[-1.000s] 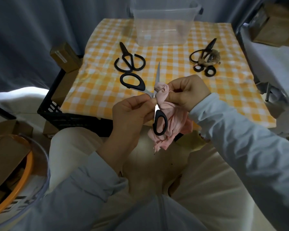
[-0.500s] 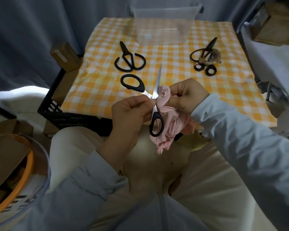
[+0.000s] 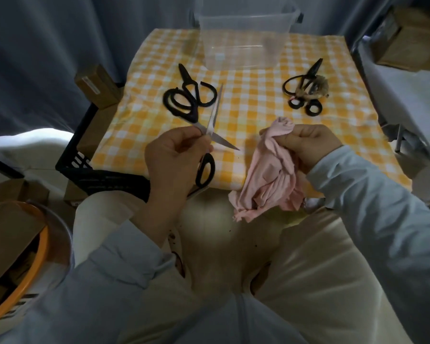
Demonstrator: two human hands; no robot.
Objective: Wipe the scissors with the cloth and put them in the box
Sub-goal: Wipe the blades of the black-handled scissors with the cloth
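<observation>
Pink cloth point(image 3: 271, 175), yellow-and-white checked tablecloth point(image 3: 253, 100)

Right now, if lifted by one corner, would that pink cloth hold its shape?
Probably not: the pink cloth hangs in limp folds from the right hand, so it looks floppy. Likely light too: one hand carries it.

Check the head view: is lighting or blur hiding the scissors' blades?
Head view: dim overall, brightest on the tablecloth; the scissors in the left hand are slightly soft, blades pale with glare yet readable; edges bend from the wide lens.
</observation>
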